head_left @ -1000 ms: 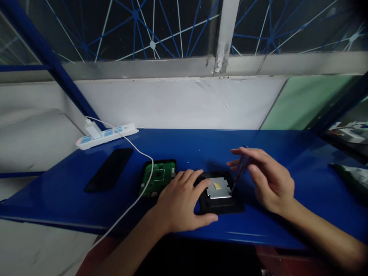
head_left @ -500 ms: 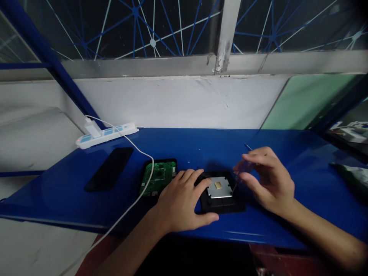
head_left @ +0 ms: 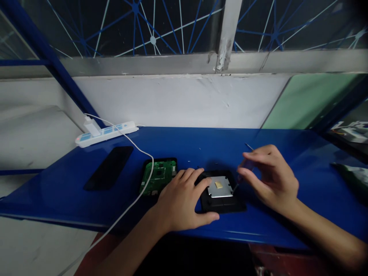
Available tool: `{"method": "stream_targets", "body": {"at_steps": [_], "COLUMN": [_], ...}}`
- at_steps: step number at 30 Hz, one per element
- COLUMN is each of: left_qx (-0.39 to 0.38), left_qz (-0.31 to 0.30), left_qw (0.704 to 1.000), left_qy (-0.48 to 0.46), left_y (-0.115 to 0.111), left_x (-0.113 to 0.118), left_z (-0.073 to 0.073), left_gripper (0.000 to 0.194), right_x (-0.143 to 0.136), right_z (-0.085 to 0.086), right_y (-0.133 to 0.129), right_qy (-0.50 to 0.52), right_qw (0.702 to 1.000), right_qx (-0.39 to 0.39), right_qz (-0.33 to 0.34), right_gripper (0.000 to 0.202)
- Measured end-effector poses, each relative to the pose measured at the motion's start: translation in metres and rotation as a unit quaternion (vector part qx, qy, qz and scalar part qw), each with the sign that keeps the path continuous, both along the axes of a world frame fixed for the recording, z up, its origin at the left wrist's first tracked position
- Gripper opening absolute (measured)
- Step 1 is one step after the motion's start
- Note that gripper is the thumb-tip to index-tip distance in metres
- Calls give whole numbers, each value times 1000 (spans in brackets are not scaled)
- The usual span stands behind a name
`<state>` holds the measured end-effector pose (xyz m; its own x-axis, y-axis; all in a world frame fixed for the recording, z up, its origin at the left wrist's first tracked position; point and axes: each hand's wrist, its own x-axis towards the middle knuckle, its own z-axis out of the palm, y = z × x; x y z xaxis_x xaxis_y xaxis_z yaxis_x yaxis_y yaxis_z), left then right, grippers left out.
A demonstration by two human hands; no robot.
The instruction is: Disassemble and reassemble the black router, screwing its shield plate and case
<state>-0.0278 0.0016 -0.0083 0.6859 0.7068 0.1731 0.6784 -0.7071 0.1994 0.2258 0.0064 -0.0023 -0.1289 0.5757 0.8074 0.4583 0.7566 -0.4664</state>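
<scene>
A black plastic cover (head_left: 222, 205) lies on the blue table with a silver metal plate (head_left: 220, 191) set in it. On the plate sits a small tan pad (head_left: 218, 184). My left hand (head_left: 182, 201) rests at the cover's left side, fingers spread, its index fingertip on the plate's left edge. My right hand (head_left: 271, 178) pinches a screwdriver (head_left: 246, 165) with a see-through purplish handle. The screwdriver's tip meets the plate's lower right corner. A thin metal rod (head_left: 248, 147) pokes out behind my right fingers; its other end is hidden.
Left of my left hand is a green circuit board (head_left: 158, 174) in a black case, crossed by a white cable (head_left: 135, 199). A dark flat slab (head_left: 109, 168) lies further left. A white power strip (head_left: 107, 134) stands at the back. A dark green bag (head_left: 350, 178) lies at the right.
My right hand has shifted slightly right, its fingers turning a little on the screwdriver handle. My left hand and the cover stay in place.
</scene>
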Motion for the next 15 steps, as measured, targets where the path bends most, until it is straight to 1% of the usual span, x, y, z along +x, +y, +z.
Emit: {"method": "stream_targets", "body": {"at_steps": [4, 6, 10, 15], "left_qx": [5, 9, 6, 2], "left_qz": [-3, -1, 0, 0], "left_qw": [1000, 1000, 1000, 1000], "left_qy": [0, -3, -2, 2], "left_y": [0, 0, 0, 1], "left_x": [-1, -1, 0, 0], "left_z": [-1, -2, -2, -2], "left_gripper": [76, 76, 77, 77], "right_x": [2, 1, 0, -1], "right_z": [0, 2, 5, 10], "right_y": [1, 0, -3, -5], "right_qy": [10, 10, 5, -7], "right_qw": [1000, 999, 999, 999], "right_qx": [2, -2, -21, -15], "right_qz": [30, 44, 46, 27], "right_gripper": [39, 36, 39, 44]}}
